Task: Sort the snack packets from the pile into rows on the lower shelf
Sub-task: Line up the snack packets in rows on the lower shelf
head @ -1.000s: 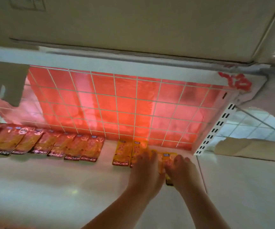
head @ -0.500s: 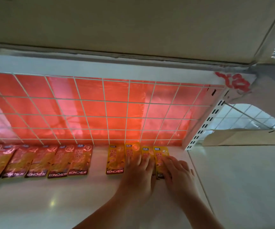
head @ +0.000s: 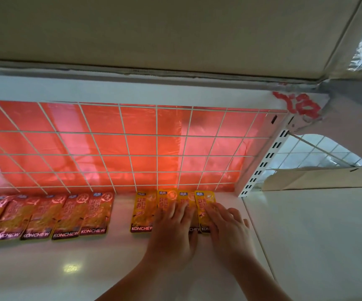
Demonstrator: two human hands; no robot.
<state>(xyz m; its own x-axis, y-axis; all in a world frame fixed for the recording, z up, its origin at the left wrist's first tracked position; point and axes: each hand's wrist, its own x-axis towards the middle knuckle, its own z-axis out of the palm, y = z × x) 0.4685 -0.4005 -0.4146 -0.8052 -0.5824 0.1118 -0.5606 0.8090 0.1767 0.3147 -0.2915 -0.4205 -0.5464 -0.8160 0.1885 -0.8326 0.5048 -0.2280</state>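
left hand (head: 173,233) and right hand (head: 228,231) press flat, fingers spread, on four glossy rectangular yellow packets (head: 142,211), near at least five red packets (head: 95,213).

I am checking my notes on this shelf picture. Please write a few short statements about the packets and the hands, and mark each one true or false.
1. The left hand and the right hand both rest with straight fingers on the yellow packets. True.
2. A bare strip of shelf separates the red packets from the yellow ones. True.
3. The red packets lie to the right of the yellow ones. False: they lie to the left.
4. The right hand holds a packet up in the air. False: every packet in view lies flat on the shelf.
5. Four yellow packets lie side by side in front of the wire grid. True.
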